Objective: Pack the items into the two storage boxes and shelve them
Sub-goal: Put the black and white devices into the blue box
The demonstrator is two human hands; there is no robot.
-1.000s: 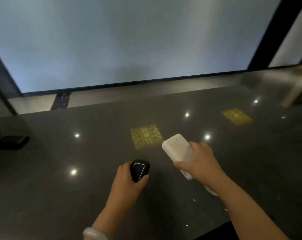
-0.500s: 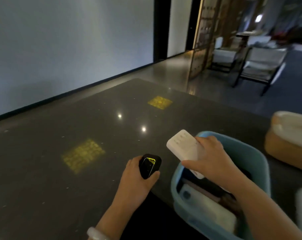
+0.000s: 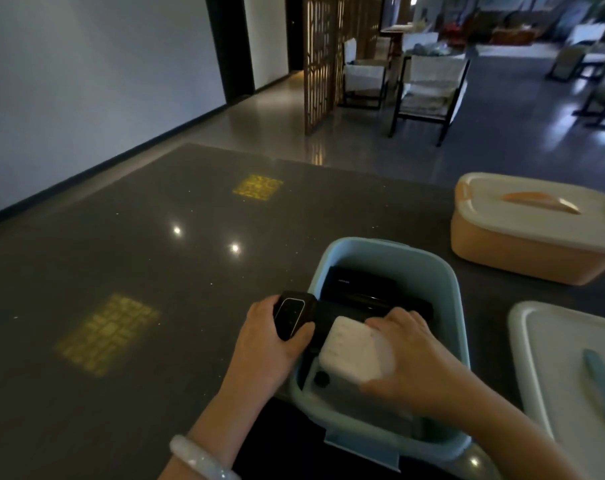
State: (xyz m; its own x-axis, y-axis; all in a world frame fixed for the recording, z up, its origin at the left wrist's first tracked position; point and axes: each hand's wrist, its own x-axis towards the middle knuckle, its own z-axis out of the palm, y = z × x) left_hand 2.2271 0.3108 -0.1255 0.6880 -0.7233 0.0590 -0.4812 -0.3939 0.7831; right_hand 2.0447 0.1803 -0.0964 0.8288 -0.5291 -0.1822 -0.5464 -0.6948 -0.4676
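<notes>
Blue box (image 3: 391, 249) part-filled, lid off; orange box (image 3: 522, 251) lidded; right hand (image 3: 415, 355) grasps white pack (image 3: 353, 351) inside it, left hand (image 3: 263, 337) grips black gadget (image 3: 290, 315); shelving remains

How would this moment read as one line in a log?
left hand: holds black device | right hand: lowers white power bank into blue box | orange box: lidded

A dark polished table (image 3: 127, 271) fills the foreground, with two yellow patterned patches at ten and eleven o'clock. A wooden lattice screen (image 3: 323, 53) stands at twelve o'clock, white-cushioned chairs (image 3: 429, 84) at one o'clock.
</notes>
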